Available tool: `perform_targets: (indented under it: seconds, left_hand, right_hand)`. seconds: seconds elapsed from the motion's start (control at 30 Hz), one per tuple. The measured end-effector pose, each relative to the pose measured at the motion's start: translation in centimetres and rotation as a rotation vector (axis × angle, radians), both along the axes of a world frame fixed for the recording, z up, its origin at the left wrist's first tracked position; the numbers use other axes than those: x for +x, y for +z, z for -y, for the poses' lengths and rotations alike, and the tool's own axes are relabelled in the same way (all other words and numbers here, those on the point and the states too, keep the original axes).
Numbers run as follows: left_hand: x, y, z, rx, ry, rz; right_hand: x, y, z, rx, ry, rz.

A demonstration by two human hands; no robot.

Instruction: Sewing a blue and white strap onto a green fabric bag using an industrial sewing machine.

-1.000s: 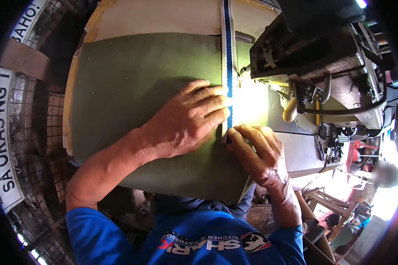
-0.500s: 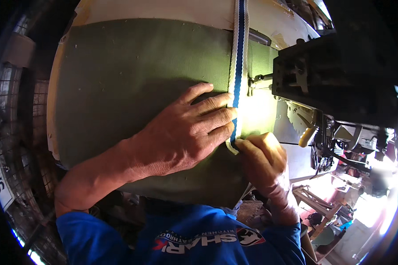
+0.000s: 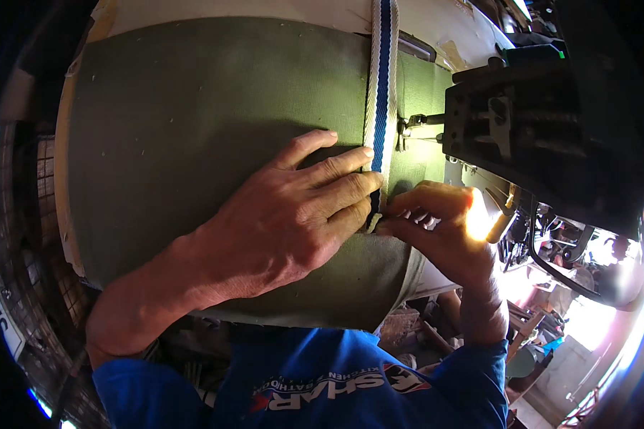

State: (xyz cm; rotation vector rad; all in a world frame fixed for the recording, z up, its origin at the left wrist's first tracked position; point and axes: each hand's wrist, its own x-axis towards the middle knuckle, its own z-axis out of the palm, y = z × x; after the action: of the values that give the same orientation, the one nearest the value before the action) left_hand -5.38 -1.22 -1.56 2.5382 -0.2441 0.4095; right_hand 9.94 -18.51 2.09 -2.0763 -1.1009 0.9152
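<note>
A blue-and-white webbing strap (image 3: 382, 79) runs down over a sheet of olive-green fabric (image 3: 157, 107). My left hand (image 3: 304, 200) lies spread on the fabric, with its fingertips on the strap's left edge. At the strap's lower end, my right hand (image 3: 440, 218) pinches the strap where it meets a fold of the fabric; its fingertips partly hide that end. Just right of the strap is the needle and presser foot (image 3: 402, 134) of a dark sewing machine (image 3: 529, 129), whose lamp lights the cloth and my right hand.
The fabric lies on a pale work table (image 3: 308, 32), which shows along the far edge. A curved dark rod (image 3: 558, 275) hangs below the machine head. Wire-mesh panels (image 3: 46, 272) stand at left. Cluttered wooden pieces (image 3: 526, 329) lie at lower right.
My right hand has turned and shifted slightly up and right, its thumb and fingers pinching at the strap end. A fold now shows in the fabric there. My left hand stays on the fabric.
</note>
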Motion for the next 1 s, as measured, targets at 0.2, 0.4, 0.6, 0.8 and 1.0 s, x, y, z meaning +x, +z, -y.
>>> perform_targets:
  seconds: [0.2, 0.4, 0.6, 0.8, 1.0]
  left_hand:
    - [0.1, -0.2, 0.1, 0.012, 0.016, 0.054]
    - [-0.1, 1.7, -0.4, -0.017, -0.012, 0.077]
    - [-2.4, 3.4, 3.9, 0.281, 0.078, -0.151]
    - [-3.1, 2.7, 4.9, 0.285, 0.191, -0.111]
    - [-2.8, 2.5, 5.5, 0.308, 0.186, -0.028]
  right_hand:
    - [0.1, 0.4, -1.2, -0.131, -0.058, -0.066]
    - [1.2, 0.2, -1.4, -0.101, 0.161, -0.012]
    - [1.6, -0.2, -0.1, 0.271, 0.218, 0.437]
    - [-1.4, -1.5, 2.5, 0.349, 0.08, 0.481]
    - [-2.4, -2.8, 4.9, 0.536, 0.177, 0.756]
